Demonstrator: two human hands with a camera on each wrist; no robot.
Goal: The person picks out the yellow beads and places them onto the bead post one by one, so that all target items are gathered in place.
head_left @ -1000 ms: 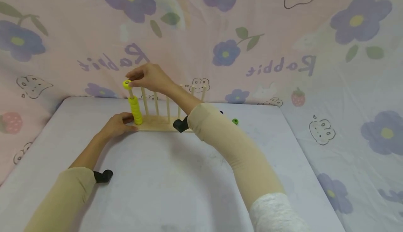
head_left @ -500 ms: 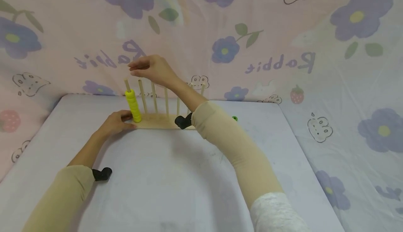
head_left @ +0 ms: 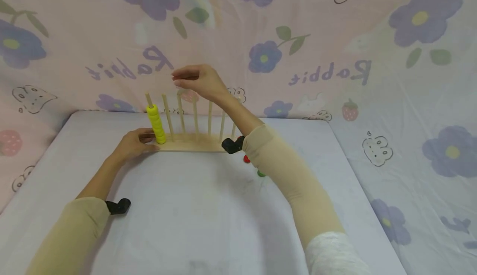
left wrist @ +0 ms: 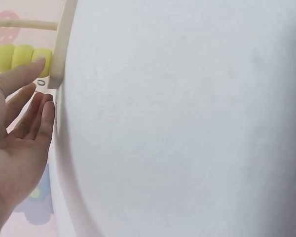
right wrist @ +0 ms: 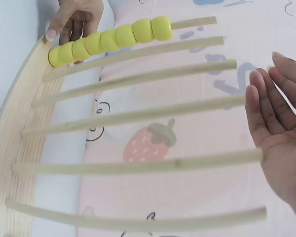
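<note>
A wooden peg rack (head_left: 190, 145) stands toward the back of the white table, with several upright pegs. Its leftmost peg carries a column of yellow beads (head_left: 156, 125), and the bare peg tip shows above them. At the rack's left end my left hand (head_left: 131, 145) rests, thumb along the front and fingers behind. In the left wrist view, its fingers (left wrist: 45, 118) are loosely extended beside the base's end. My right hand (head_left: 205, 82) hovers above the middle pegs, holding nothing. Seen from the right wrist, its palm (right wrist: 283, 148) lies just beyond the peg tips.
A red bead (head_left: 246, 159) and a green bead (head_left: 261, 173) lie on the table right of the rack, partly covered by my right sleeve (head_left: 283, 171). A patterned cloth (head_left: 320, 39) hangs behind the table. Dark camera mounts (head_left: 118, 206) stick out from both wrists.
A yellow bead pinched by my right hand has dropped onto the top of the column. That hand has let go, risen and moved right. My left hand stays at the rack's end.
</note>
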